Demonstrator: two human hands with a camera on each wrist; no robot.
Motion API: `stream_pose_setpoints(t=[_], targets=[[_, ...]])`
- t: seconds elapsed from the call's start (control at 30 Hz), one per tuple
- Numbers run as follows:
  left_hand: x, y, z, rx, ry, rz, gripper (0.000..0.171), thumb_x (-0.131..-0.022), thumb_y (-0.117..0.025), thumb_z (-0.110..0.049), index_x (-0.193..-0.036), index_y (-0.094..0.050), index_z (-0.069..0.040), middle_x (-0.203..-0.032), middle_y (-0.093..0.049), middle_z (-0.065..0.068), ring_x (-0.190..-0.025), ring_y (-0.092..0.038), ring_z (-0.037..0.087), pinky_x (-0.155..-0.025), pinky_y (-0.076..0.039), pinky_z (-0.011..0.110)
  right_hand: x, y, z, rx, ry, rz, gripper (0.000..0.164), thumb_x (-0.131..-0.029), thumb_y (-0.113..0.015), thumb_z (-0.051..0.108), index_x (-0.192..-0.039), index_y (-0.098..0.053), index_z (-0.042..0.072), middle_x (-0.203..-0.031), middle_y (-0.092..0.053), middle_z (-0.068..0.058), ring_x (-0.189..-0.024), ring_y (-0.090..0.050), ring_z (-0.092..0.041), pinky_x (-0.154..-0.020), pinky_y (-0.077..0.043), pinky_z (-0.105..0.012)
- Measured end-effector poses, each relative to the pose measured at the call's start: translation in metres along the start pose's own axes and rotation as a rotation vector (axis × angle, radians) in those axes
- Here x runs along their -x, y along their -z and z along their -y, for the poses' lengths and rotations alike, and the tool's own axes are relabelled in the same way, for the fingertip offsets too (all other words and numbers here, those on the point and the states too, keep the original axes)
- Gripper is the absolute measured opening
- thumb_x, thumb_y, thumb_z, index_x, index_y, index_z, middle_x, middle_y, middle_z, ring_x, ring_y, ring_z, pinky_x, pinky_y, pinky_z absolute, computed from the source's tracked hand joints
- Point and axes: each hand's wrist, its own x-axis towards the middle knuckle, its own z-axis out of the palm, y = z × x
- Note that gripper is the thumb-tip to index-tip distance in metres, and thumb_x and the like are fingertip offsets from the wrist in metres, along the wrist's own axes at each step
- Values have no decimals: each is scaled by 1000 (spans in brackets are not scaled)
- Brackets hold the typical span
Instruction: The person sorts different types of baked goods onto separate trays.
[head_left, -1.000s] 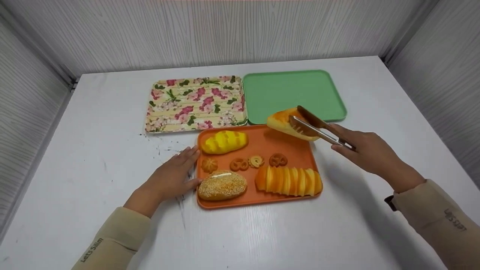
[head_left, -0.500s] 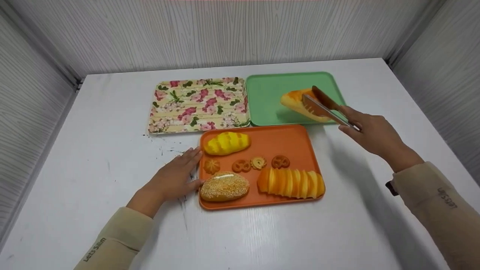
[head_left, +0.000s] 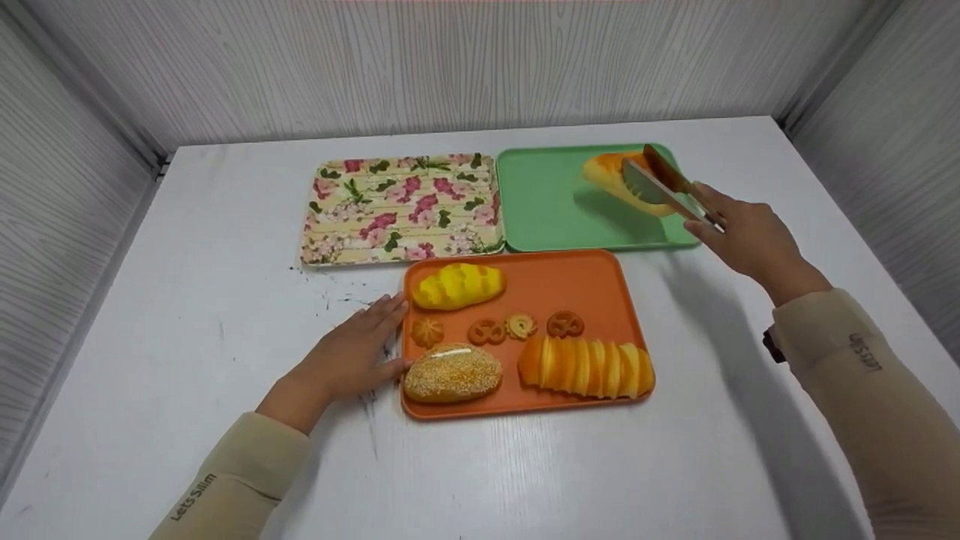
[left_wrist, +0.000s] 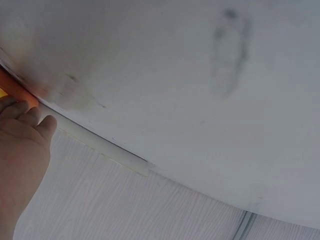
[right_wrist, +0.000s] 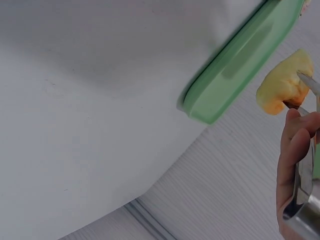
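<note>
A: In the head view, what is the right hand (head_left: 750, 236) doing?
B: Grasping the tongs (head_left: 666, 171), which pinch the bread (head_left: 606, 176) ahead and to the left of that hand. The bread hangs above the green tray (head_left: 540, 199), casting a shadow on it.
A: And the left hand (head_left: 349, 356)?
B: Relaxed, fingers extended, touching the near side of the orange tray (head_left: 577, 281), which lies to its right.
A: What is on that tray?
B: The yellow bun (head_left: 460, 286) just right of the fingertips, the sesame bun (head_left: 454, 373) beside the thumb, a row of cookies (head_left: 487, 332), and the sliced loaf (head_left: 585, 367) farther right. Ahead of the left hand, the floral tray (head_left: 405, 210) lies on the tabletop (head_left: 525, 480).
A: The left wrist view?
B: That hand's fingertips meet the orange tray; tabletop spreads beside them.
A: And the right wrist view?
B: Fingers curl round the tongs; the bread sits between the tips, just past the hand, apart from the green tray.
</note>
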Motion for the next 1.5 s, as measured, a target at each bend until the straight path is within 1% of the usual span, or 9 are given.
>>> stream_pose_setpoints(t=[0.17, 0.37, 0.6, 0.87, 1.1, 1.33, 1.5], targets=[[1, 2, 0, -1, -10, -5, 79, -94, -53, -47, -153, -19, -7, -158, -14, 8, -143, -14, 27, -112, -17, 48, -13, 0, -8, 3, -28, -7, 69, -97, -47, 49, -153, -22, 19, -121, -52, -36, -108, -49, -51, -83, -39, -62], [1, 2, -1, -14, -9, -3, 79, -94, -52, -47, -153, -18, -7, -157, -14, 9, -143, -14, 27, -113, -17, 47, -26, -6, -16, 2, -51, -17, 69, -97, -46, 49, -153, -22, 17, -127, -46, -38, -106, -49, -49, -81, -39, -61], [1, 2, -2, 2, 1, 0, 78, -94, -53, -46, -153, -18, -8, -157, -14, 9, -143, -14, 27, -113, -17, 47, -37, -11, -25, 1, -89, 8, 70, -98, -44, 49, -154, -19, 15, -129, -45, -37, -106, -48, -48, -82, -38, -61], [1, 1, -2, -7, -13, -2, 79, -94, -52, -47, -153, -18, -7, -158, -13, 8, -143, -14, 27, -113, -17, 47, -46, -13, -32, 14, -101, 17, 70, -98, -43, 48, -154, -17, 15, -129, -45, -37, -108, -48, -53, -83, -38, -64], [2, 1, -1, -7, -22, -2, 79, -95, -53, -46, -153, -17, -6, -158, -12, 7, -143, -13, 26, -113, -16, 46, -54, -15, -32, 9, -117, 41, 70, -99, -41, 49, -155, -13, 17, -137, -39, -35, -118, -40, -54, -91, -33, -67], [2, 2, -2, -9, -14, 2, 79, -94, -55, -44, -152, -19, -6, -158, -13, 6, -143, -13, 25, -113, -16, 46, -59, -14, -32, 10, -105, 37, 70, -99, -41, 47, -154, -13, 14, -135, -40, -36, -118, -40, -56, -92, -32, -67], [1, 2, -1, -14, -19, -4, 79, -94, -54, -45, -152, -19, -6, -158, -13, 5, -143, -13, 25, -113, -17, 46, -60, -15, -35, 0, -108, 47, 70, -100, -41, 47, -154, -12, 13, -142, -32, -34, -122, -34, -56, -96, -29, -67]])
